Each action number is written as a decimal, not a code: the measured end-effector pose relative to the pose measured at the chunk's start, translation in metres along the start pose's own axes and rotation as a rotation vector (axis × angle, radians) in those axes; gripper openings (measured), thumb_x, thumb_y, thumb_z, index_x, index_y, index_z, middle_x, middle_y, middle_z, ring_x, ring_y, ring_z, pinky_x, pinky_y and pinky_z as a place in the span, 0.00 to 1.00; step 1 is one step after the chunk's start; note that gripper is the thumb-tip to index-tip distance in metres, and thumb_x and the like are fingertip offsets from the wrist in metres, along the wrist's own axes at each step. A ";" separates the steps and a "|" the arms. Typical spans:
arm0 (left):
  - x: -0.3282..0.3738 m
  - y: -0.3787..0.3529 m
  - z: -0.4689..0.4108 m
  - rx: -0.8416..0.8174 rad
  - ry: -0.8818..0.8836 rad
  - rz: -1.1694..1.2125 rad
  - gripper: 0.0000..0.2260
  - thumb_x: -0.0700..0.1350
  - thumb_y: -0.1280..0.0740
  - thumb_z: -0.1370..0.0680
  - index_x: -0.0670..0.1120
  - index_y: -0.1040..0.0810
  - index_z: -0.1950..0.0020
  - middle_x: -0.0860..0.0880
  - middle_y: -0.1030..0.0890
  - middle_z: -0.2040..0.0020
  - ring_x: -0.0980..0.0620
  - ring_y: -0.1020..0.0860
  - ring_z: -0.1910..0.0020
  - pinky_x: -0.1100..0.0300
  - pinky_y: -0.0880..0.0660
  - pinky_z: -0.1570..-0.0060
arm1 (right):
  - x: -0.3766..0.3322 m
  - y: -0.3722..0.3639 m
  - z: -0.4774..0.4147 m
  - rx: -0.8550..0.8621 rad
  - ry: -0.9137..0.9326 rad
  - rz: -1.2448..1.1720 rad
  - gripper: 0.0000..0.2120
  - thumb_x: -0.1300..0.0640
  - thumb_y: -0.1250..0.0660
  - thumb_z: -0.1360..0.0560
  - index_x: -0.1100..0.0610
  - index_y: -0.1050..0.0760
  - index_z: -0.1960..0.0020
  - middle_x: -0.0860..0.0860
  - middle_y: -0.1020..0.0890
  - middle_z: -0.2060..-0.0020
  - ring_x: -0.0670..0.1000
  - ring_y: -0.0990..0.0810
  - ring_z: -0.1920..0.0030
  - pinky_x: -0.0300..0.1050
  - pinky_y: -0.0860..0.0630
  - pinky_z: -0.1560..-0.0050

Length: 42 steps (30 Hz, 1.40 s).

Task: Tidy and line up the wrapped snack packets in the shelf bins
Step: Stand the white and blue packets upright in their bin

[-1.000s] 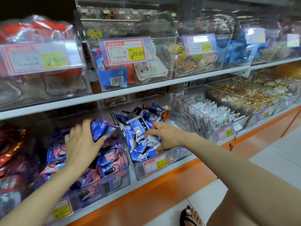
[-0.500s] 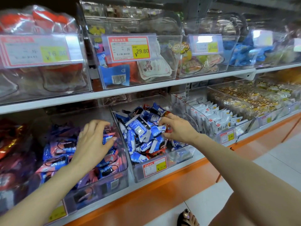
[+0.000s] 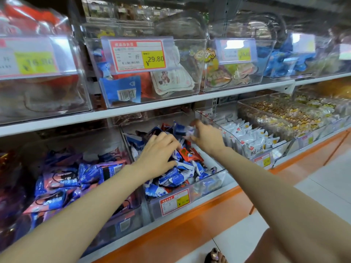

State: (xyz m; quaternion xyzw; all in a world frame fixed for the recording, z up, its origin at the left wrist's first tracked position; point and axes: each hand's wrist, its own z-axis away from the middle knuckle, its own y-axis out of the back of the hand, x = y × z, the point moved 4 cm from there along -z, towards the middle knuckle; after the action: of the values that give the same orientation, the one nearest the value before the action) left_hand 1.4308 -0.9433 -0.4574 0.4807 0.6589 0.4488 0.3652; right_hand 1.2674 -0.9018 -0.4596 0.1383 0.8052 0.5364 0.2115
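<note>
Two bare hands are working inside the middle clear plastic bin (image 3: pixel 207 184) on the lower shelf. A heap of small blue-and-white wrapped snack packets (image 3: pixel 176 177) is lying jumbled there, pointing every way, with a few red wrapped packets (image 3: pixel 188 154) mixed in near the centre. The left hand (image 3: pixel 157 152) is lying on top of the heap with fingers fairly straight and spread wide, pressing down and gripping nothing. The right hand (image 3: pixel 207 138) is reaching to the far right corner of the bin, thumb and fingertips narrowed around a single blue-and-white packet (image 3: pixel 183 130). Motion is blurring that spot, so the pinch is looking likely rather than certain.

Judging by the disorder, the lining-up is looking barely begun, and several things could be going wrong from here. The near wall of the bin is low and the heap is sitting close to its top. A sweep of the left palm towards the near side could be pushing packets over onto the orange shelf edge (image 3: pixel 190 230) or the floor (image 3: pixel 322 186). The pinched packet is hovering just beside the wall shared with the bin of white packets (image 3: pixel 252 137) on the right, and a loose grip could be dropping it in there. The left forearm is crossing above the purple-and-blue packets (image 3: pixel 76 179) in the left bin and could be dragging some out of place.
</note>
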 end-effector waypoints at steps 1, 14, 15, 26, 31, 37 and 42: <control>-0.002 -0.007 -0.007 -0.079 0.011 -0.028 0.21 0.55 0.34 0.24 0.52 0.32 0.33 0.53 0.33 0.34 0.51 0.39 0.34 0.58 0.45 0.40 | -0.003 -0.004 0.000 -0.033 0.021 0.005 0.20 0.50 0.36 0.23 0.57 0.34 0.35 0.58 0.19 0.48 0.60 0.21 0.47 0.50 0.26 0.53; -0.005 -0.030 -0.025 -0.188 0.070 -0.150 0.08 0.50 0.38 0.22 0.51 0.22 0.47 0.51 0.32 0.37 0.48 0.38 0.36 0.50 0.43 0.36 | -0.003 -0.021 0.016 -0.282 0.397 0.333 0.24 0.44 0.34 0.26 0.42 0.32 0.31 0.53 0.30 0.40 0.54 0.34 0.37 0.48 0.37 0.39; -0.008 -0.028 -0.024 -0.165 0.087 -0.180 0.09 0.49 0.39 0.22 0.50 0.21 0.47 0.51 0.31 0.37 0.48 0.37 0.36 0.51 0.43 0.36 | -0.003 -0.023 0.016 -0.284 0.396 0.345 0.25 0.42 0.34 0.26 0.42 0.33 0.30 0.53 0.30 0.39 0.54 0.34 0.37 0.49 0.38 0.39; 0.009 -0.025 -0.010 -0.409 -0.044 0.066 0.21 0.61 0.32 0.28 0.54 0.27 0.40 0.54 0.32 0.40 0.52 0.38 0.40 0.58 0.44 0.42 | -0.013 -0.030 0.021 -0.246 0.404 0.171 0.16 0.51 0.37 0.24 0.50 0.28 0.37 0.53 0.27 0.44 0.54 0.30 0.41 0.47 0.37 0.44; 0.009 -0.030 -0.008 -0.364 -0.064 -0.079 0.15 0.59 0.32 0.27 0.49 0.25 0.50 0.52 0.32 0.43 0.51 0.37 0.42 0.58 0.44 0.45 | -0.017 -0.028 0.024 -0.226 0.458 0.146 0.10 0.56 0.38 0.24 0.52 0.22 0.46 0.51 0.28 0.53 0.54 0.27 0.46 0.45 0.39 0.49; -0.002 -0.029 -0.004 -0.441 -0.030 -0.101 0.11 0.56 0.31 0.27 0.49 0.24 0.56 0.53 0.30 0.43 0.52 0.37 0.42 0.56 0.43 0.44 | -0.001 -0.009 0.021 -0.088 0.391 0.074 0.06 0.56 0.35 0.25 0.55 0.20 0.51 0.53 0.21 0.53 0.56 0.24 0.48 0.46 0.32 0.50; -0.006 -0.028 0.001 -0.426 -0.008 -0.108 0.13 0.57 0.33 0.26 0.48 0.23 0.54 0.53 0.28 0.44 0.52 0.36 0.44 0.57 0.44 0.47 | 0.009 0.013 0.019 0.016 0.252 -0.022 0.07 0.57 0.38 0.23 0.56 0.23 0.49 0.52 0.21 0.51 0.55 0.22 0.50 0.50 0.25 0.53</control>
State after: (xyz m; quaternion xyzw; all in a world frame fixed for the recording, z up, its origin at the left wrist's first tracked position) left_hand 1.4248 -0.9531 -0.4840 0.3585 0.5726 0.5555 0.4848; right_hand 1.2691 -0.8775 -0.4562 0.0628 0.8311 0.5408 0.1136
